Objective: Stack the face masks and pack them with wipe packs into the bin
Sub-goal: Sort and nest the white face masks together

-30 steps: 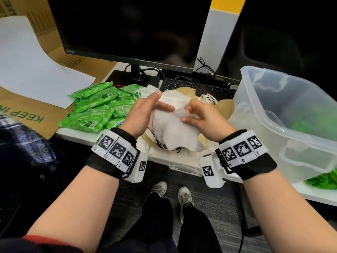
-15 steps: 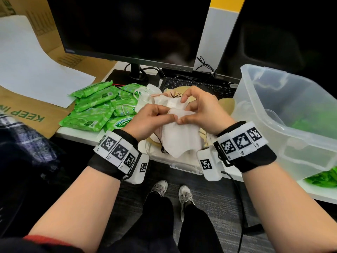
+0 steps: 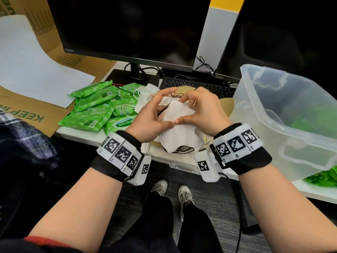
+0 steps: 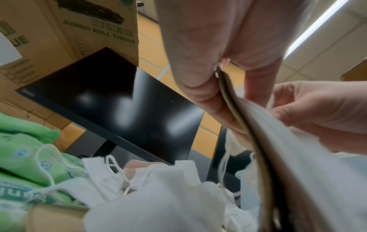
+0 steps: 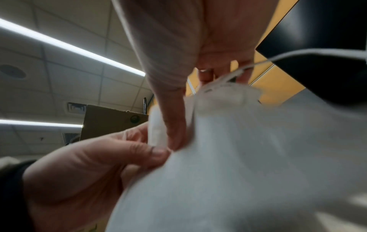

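Note:
I hold a small stack of folded face masks (image 3: pixel 179 128), white on top with black ear loops, over the desk's front edge. My left hand (image 3: pixel 151 119) grips its left side and my right hand (image 3: pixel 202 110) grips its right side, thumbs meeting on top. In the left wrist view the stack (image 4: pixel 294 157) shows white and tan layers pinched edge-on. The right wrist view is filled by the white mask (image 5: pixel 248 164). Loose white masks (image 3: pixel 144 95) lie behind. Green wipe packs (image 3: pixel 98 108) are piled to the left. The clear plastic bin (image 3: pixel 284 114) stands at the right.
A black monitor (image 3: pixel 127 28) and keyboard (image 3: pixel 197 84) stand behind the masks. Flattened cardboard (image 3: pixel 27 114) with a white sheet (image 3: pixel 32 66) lies at the left. More green packs (image 3: pixel 324 177) show under the bin's right end. My legs and shoes (image 3: pixel 171 190) are below the desk edge.
Both hands have closed round the mask stack, fingers arching over its far end and thumbs coming together on top. The stack now lies squarer between them.

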